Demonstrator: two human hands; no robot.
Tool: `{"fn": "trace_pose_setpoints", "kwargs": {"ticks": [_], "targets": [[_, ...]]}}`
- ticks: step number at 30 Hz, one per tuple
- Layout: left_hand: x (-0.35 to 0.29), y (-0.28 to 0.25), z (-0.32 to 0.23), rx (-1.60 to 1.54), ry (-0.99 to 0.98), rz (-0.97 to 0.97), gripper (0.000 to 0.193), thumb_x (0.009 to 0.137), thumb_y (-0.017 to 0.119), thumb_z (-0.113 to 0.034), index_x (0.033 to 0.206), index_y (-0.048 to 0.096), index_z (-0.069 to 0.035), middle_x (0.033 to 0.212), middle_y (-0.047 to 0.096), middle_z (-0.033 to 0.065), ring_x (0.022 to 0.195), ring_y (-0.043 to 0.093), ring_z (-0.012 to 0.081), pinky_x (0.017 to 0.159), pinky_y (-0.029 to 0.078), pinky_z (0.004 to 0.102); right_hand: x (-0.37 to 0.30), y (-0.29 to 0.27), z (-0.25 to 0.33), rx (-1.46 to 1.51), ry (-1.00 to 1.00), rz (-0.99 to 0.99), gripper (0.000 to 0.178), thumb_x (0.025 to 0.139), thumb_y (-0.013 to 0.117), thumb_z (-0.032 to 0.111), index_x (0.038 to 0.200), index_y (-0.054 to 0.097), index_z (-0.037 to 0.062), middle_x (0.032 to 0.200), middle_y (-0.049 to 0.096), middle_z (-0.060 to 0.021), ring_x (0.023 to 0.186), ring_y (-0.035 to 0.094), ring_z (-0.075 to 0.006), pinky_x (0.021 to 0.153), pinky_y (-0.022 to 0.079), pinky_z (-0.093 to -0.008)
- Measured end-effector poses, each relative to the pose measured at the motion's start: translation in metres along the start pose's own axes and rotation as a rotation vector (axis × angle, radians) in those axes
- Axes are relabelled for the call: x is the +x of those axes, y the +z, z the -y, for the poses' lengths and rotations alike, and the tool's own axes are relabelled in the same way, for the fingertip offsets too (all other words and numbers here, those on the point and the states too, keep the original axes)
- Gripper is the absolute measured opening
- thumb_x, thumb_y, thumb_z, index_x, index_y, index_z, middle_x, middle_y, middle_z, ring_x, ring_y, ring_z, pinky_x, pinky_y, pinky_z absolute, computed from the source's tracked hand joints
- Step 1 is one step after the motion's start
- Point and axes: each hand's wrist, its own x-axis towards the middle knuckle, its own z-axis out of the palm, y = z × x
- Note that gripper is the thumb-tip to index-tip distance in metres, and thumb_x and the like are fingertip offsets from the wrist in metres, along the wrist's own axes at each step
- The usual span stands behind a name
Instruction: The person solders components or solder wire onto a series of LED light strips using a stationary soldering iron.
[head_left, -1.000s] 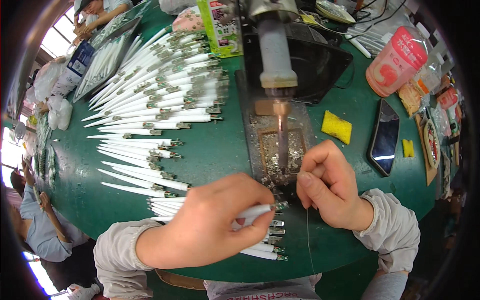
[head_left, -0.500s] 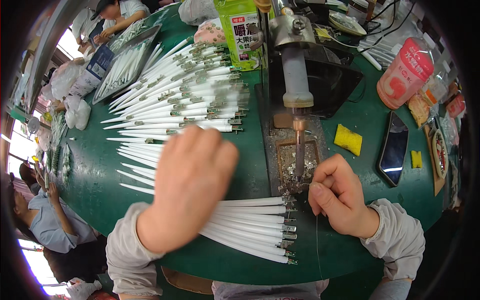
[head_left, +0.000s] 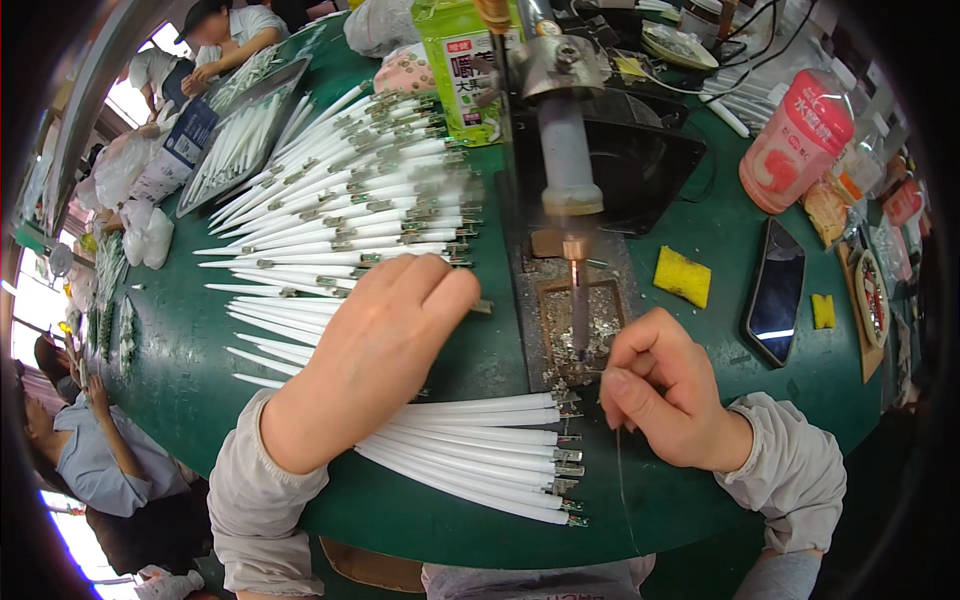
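Note:
My left hand [head_left: 372, 350], back upward and fingers curled, is over the rows of white tapered sticks [head_left: 330, 245]. A small metallic end [head_left: 483, 306] pokes out beyond its fingers, seemingly of a stick in its grip; the rest is hidden under the hand. My right hand [head_left: 665, 390] pinches a thin wire [head_left: 625, 490], which looks like solder and hangs down towards the table edge. Just left of that hand, a soldering iron [head_left: 577, 290] is mounted upright, its tip over a metal tray. Nearer me lies a second fan of white sticks [head_left: 470, 455], their circuit-like ends facing right.
A yellow sponge [head_left: 683, 277], a phone [head_left: 775, 292] and a pink bottle [head_left: 803, 140] are on the right. A green pouch [head_left: 462, 75] stands behind the sticks. Far left is a tray of sticks [head_left: 243, 140]. Other people sit across the table at the left.
The view has shifted slightly. My left hand, blurred before, is now sharper, and a metallic end shows beside its fingers. My right hand still pinches the wire near the iron.

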Motion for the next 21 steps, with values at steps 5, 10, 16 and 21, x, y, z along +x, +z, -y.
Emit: {"fn": "trace_pose_setpoints", "kwargs": {"ticks": [5,10,16,21], "targets": [[-0.001,-0.014,-0.027,-0.319,0.051,0.014,0.024,0.072,0.066,0.004,0.094,0.056,0.0,0.088,0.057,0.0121,0.081,0.056,0.0315,0.07,0.046,0.0377,-0.001,0.003,0.001,-0.044,-0.053,0.034,0.019,0.085,0.065,0.006,0.097,0.051,0.0029,0.067,0.056,0.0005,0.052,0.048,-0.0025,0.046,0.034,-0.0184],[-0.003,-0.02,-0.041,-0.721,-0.036,0.166,0.018,0.079,0.064,0.003,0.096,0.061,0.003,0.091,0.061,0.0132,0.08,0.059,0.0272,0.068,0.048,0.0341,0.0,0.006,0.006,0.068,-0.002,0.069,0.024,0.082,0.066,0.003,0.102,0.054,0.0025,0.073,0.059,-0.0004,0.054,0.049,-0.0017,0.046,0.036,-0.0176],[0.0,-0.026,-0.049,-0.98,-0.302,0.397,0.013,0.086,0.063,-0.003,0.097,0.061,0.004,0.089,0.063,0.0096,0.072,0.059,0.0125,0.064,0.047,0.0262,0.0,0.0,0.016,-0.072,-0.006,0.176,0.017,0.082,0.066,-0.001,0.096,0.056,-0.002,0.082,0.06,-0.0065,0.062,0.056,-0.0071,0.052,0.044,-0.0201],[-0.004,-0.019,-0.05,-1.138,-0.424,0.425,0.015,0.088,0.062,-0.004,0.099,0.06,0.004,0.089,0.063,0.0062,0.076,0.056,0.0072,0.066,0.046,0.0231,0.0,0.004,0.009,-0.063,-0.04,0.147,0.019,0.08,0.067,0.001,0.096,0.056,0.0,0.078,0.06,-0.0034,0.057,0.054,-0.0063,0.048,0.042,-0.0202]]}}
